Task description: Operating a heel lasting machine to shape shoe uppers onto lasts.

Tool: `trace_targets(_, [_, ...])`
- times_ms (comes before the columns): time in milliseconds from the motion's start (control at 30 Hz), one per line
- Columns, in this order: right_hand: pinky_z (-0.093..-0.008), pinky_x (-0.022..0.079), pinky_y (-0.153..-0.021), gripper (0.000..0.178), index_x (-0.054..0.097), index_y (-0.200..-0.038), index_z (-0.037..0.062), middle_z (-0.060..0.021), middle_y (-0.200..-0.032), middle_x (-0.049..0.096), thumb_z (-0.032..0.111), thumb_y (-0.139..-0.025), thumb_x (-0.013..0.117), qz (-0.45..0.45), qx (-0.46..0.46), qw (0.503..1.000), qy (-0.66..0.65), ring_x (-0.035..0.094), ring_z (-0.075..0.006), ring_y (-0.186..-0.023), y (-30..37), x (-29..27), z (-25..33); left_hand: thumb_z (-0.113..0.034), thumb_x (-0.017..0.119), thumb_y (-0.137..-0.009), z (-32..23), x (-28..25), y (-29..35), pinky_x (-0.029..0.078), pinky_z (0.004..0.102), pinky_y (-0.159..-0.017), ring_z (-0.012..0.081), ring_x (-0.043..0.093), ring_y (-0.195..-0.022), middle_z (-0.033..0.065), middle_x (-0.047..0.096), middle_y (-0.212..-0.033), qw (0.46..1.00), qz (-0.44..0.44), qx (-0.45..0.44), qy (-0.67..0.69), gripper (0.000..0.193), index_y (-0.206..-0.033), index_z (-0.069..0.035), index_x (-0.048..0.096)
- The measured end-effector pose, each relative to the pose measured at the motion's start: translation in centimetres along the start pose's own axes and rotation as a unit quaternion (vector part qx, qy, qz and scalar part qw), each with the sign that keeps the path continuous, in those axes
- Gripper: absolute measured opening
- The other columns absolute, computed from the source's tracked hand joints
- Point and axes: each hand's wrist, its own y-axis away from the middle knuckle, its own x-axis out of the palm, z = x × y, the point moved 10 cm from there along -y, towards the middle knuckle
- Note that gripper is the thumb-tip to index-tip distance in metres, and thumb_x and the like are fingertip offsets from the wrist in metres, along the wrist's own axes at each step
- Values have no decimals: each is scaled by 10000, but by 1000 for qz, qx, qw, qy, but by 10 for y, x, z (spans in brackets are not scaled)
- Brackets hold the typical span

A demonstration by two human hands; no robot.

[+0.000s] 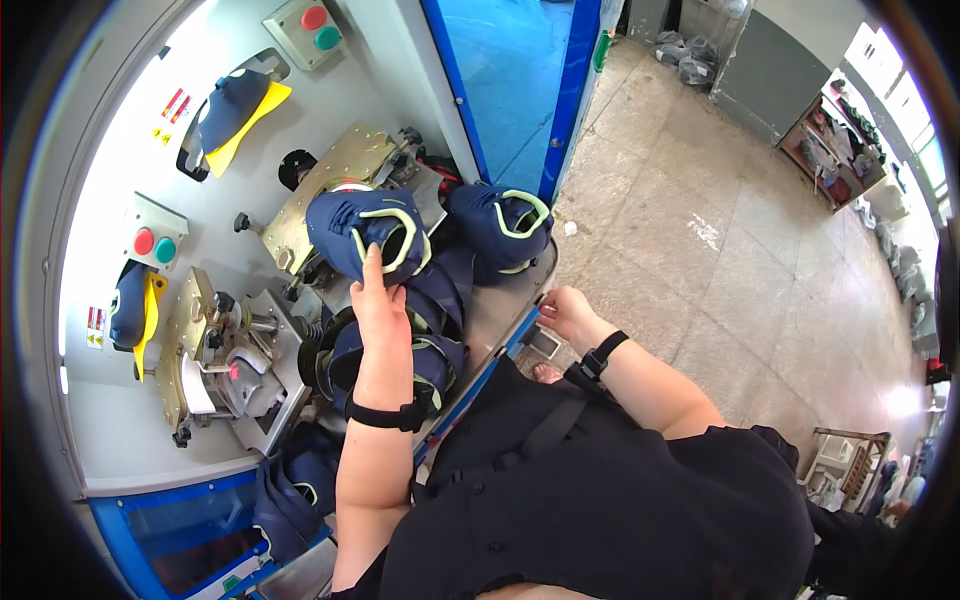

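My left hand (380, 312) is closed on the heel side of a navy shoe upper (345, 222) with a pale-green collar, one finger reaching into its opening. The upper sits in front of a brass-coloured clamp plate (350, 165) on the machine. Close to the blue-trimmed edge of the metal shelf (490, 318), my right hand (570, 316) has its fingers curled together; whatever they pinch is hidden. Another navy upper (503, 228) rests on the shelf to the right, and several more uppers (440, 360) lie piled beneath my left wrist.
On the machine's wall, two navy-and-yellow heel shapes (238, 115) stick out near button boxes (305, 32) with red and green buttons. A second clamp station (225, 360) stands at left. More uppers (292, 490) hang below it. Beyond the shelf, a tiled floor (690, 220) leads to a rack (835, 150).
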Motion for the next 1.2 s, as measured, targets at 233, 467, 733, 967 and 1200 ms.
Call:
trace_targets(233, [-546,440,-1006,207,560,-1081,32,-130,-1156,627,56,-877,539,6,27,998,59,619,-251,-1102,7,-26,11,-581,799,-824,-2,-8,12,453,496,-1047,295,543,-1238,95,557,-1385,979,40,-44,197,758,-1380,-131,548])
trace_targets(467, [-354,514,-879,332,606,-1275,29,-90,-1176,661,243,-1027,547,33,-199,970,133,632,-207,-1083,10,2,112,-481,696,-910,-47,-11,16,454,408,-820,196,618,-1051,-11,708,-1142,957,104,13,270,414,-1185,-173,684])
trace_targets(733, [-395,539,-933,416,512,-1368,-45,-135,-1283,623,251,-1076,501,91,-27,995,13,633,-248,-1097,-1,24,60,-448,633,-933,-22,-36,22,461,412,-807,230,635,-1002,-6,697,-1125,981,26,-6,190,348,-1128,-162,671])
trace_targets(967, [-381,492,-976,470,478,-1413,-52,-152,-1416,569,283,-1083,488,131,18,991,-28,588,-238,-1161,-8,26,67,-306,589,-982,-26,-17,75,435,407,-917,255,602,-1099,45,657,-1243,967,101,-48,229,304,-1202,-101,638])
trace_targets(1200, [-472,465,-929,313,654,-1162,104,-22,-1064,692,344,-1066,478,119,-7,992,-38,617,-192,-967,-21,56,72,-183,580,-1005,7,52,111,399,438,-1122,252,542,-1303,94,587,-1411,848,288,-194,399,368,-1353,-61,591])
